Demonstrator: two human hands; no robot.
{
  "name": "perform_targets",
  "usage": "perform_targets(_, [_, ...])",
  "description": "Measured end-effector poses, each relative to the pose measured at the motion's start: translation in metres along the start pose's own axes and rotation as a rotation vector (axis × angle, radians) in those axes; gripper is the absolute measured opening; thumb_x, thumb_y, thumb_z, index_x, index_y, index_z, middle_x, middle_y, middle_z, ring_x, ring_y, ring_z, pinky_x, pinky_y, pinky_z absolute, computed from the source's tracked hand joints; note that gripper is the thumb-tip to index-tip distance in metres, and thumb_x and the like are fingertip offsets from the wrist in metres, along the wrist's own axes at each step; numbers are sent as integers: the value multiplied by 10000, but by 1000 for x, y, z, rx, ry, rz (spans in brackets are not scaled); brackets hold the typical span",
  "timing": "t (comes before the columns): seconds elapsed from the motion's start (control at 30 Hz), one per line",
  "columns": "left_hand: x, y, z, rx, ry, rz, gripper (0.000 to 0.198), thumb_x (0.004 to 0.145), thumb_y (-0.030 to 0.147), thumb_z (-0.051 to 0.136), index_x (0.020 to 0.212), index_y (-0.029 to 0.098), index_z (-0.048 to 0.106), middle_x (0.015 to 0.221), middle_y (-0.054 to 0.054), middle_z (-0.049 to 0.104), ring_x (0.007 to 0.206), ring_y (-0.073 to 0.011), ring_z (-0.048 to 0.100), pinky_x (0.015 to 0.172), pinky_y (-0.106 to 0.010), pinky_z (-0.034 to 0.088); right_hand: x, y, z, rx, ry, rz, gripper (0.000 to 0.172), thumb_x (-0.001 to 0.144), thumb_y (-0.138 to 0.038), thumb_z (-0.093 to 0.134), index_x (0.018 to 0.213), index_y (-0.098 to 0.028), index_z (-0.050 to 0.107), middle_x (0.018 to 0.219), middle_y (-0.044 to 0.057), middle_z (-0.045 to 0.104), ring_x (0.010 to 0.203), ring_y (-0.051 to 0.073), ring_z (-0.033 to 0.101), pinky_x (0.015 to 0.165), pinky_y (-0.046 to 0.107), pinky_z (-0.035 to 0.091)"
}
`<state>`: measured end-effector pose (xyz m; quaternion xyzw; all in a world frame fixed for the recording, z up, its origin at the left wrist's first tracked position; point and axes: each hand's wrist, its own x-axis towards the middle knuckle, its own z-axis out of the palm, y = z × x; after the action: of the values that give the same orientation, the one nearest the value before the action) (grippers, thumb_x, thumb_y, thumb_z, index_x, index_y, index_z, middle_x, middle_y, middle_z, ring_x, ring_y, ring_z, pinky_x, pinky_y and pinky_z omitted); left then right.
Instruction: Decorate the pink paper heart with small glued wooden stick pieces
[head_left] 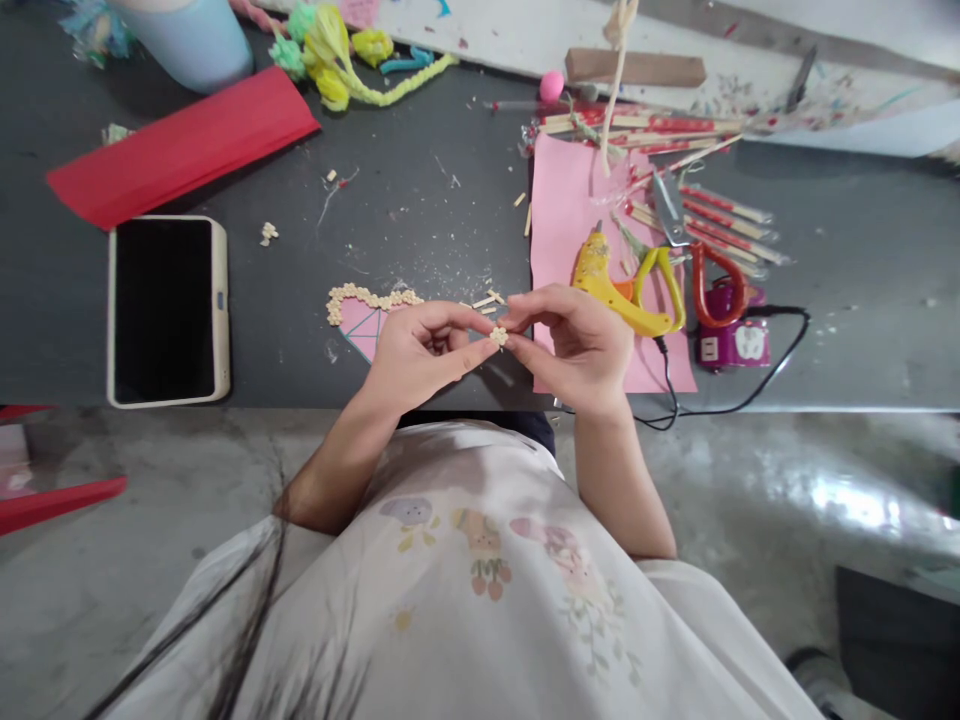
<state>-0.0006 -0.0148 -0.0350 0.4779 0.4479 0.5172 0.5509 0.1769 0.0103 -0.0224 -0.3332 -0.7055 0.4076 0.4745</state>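
Between the fingertips of both hands is a small pale flower-shaped cluster (499,337), apparently made of short stick pieces. My left hand (431,350) pinches it from the left with thumb and forefinger. From the other side, my right hand (574,340) pinches the same cluster. Partly hidden under my left hand lies a pink heart-shaped card (360,322) with blue-green lines, its upper edge bordered by similar pale clusters. Short cut stick pieces (489,300) lie just beyond my fingertips.
Right of my hands, a yellow glue gun (604,285) lies on pink paper (555,240), its black cable looping off the table edge. Scissors (720,285) and wrapped sticks (724,215) are beside it. A phone (161,310) and folded red paper (187,150) lie left.
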Motion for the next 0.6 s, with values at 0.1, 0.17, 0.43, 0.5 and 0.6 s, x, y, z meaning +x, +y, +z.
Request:
perform_targets(0.1, [0, 2, 1, -4, -5, -5, 241, 666, 378, 837, 768, 185, 734, 435, 68, 500, 363, -32, 411, 358, -169, 281, -1, 0, -1, 20, -5, -2, 312, 782, -172, 738, 1081, -249, 698, 921, 19, 735, 797, 159, 681, 730, 326, 614])
perform_targets(0.17, [0, 3, 2, -2, -6, -9, 241, 667, 381, 833, 756, 182, 729, 430, 71, 493, 361, -31, 398, 358, -174, 275, -2, -1, -2, 48, -8, -11, 351, 765, -148, 750, 1094, -257, 699, 926, 15, 734, 805, 161, 683, 732, 325, 614])
perform_targets(0.43, [1, 1, 0, 62, 9, -14, 253, 690, 403, 816, 764, 177, 732, 441, 54, 532, 367, -41, 434, 356, -165, 306, -3, 3, 1, 87, 20, -28, 376, 770, -93, 736, 1101, -269, 702, 905, -1, 723, 821, 140, 680, 735, 291, 600])
perform_targets(0.5, [1, 0, 0, 74, 10, -30, 246, 701, 398, 806, 767, 174, 729, 445, 50, 543, 366, -44, 449, 350, -161, 305, -4, 4, 2, 51, 35, -21, 341, 776, -121, 735, 1084, -265, 703, 891, 3, 719, 812, 147, 675, 725, 301, 601])
perform_targets(0.6, [0, 0, 0, 66, 13, -41, 242, 698, 391, 803, 767, 174, 723, 452, 52, 539, 370, -44, 445, 356, -163, 317, -5, 4, 4, 7, 49, -10, 290, 783, -170, 740, 1058, -254, 703, 881, 11, 717, 806, 155, 672, 716, 310, 601])
